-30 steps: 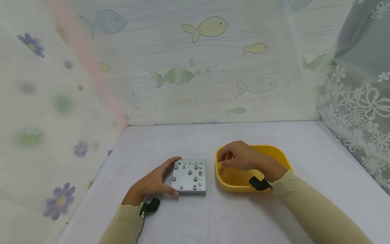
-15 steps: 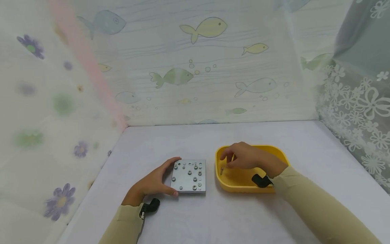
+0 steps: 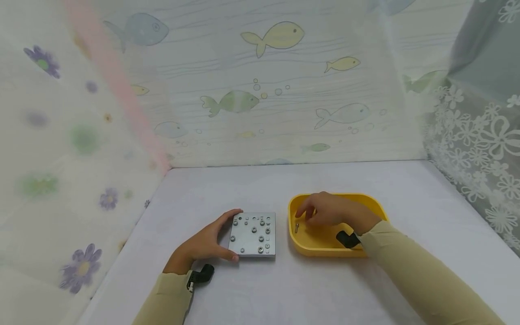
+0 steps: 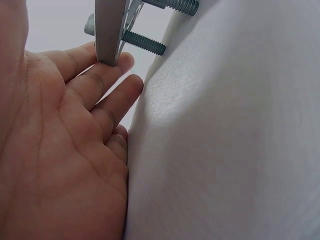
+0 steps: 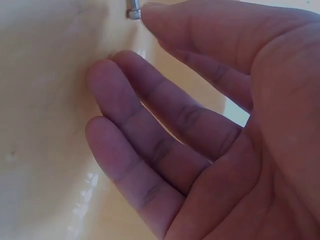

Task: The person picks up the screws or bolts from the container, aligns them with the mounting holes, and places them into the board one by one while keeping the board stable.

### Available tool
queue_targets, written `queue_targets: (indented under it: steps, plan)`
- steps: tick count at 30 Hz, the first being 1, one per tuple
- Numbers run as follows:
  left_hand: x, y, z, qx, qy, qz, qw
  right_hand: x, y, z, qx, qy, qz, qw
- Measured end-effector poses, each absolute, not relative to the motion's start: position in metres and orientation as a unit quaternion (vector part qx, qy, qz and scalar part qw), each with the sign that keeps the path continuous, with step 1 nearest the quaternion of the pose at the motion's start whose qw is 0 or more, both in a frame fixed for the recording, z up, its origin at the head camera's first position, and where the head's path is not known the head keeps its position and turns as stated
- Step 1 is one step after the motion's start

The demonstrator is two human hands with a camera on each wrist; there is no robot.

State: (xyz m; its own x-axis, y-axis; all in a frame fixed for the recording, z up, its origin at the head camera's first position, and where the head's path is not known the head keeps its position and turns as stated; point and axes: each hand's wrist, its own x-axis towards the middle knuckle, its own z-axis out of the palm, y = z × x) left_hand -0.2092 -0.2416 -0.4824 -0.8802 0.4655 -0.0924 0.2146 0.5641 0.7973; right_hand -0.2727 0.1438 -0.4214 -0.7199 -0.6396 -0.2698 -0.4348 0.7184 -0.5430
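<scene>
My left hand [image 3: 207, 239] holds a silver metal plate [image 3: 243, 234] at its left side, thumb at the near edge and forefinger at the far edge. Several socket-head screws and some holes dot the plate's top. In the left wrist view a threaded screw shank [image 4: 145, 42] sticks out below the plate, beside the left palm [image 4: 75, 130]. Inside a yellow bin [image 3: 325, 253], my right hand [image 3: 331, 210] hangs palm down with loosely bent fingers. A small screw [image 3: 297, 228] lies on the bin floor left of the thumb. A screw [image 5: 134, 10] also shows by the thumb tip in the right wrist view.
A white cloth covers the table [image 3: 252, 293]. Behind it hangs a curtain [image 3: 276, 126] with printed fish; a flowered sheet [image 3: 81, 203] is on the left and white lace [image 3: 483, 149] on the right. The bin stands right of the plate.
My right hand has drawn slightly right inside the bin, and the small screw near its fingertips now lies apart from them on the floor. The left hand and plate have stayed put.
</scene>
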Motion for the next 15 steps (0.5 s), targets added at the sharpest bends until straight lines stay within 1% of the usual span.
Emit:
queue_targets:
  steps: [3, 11, 15]
  plan:
    - [-0.210, -0.242, -0.482, 0.200, 0.869, 0.428, 0.148, -0.274, 0.143, -0.424, -0.294, 0.899, -0.230, 0.228]
    - [-0.210, -0.243, -0.484, 0.196, 0.870, 0.428, 0.148, -0.278, 0.134, -0.435, -0.312, 0.899, -0.226, 0.209]
    - [-0.210, -0.242, -0.483, 0.198, 0.865, 0.434, 0.152, -0.280, 0.130, -0.438, -0.300, 0.903, -0.223, 0.211]
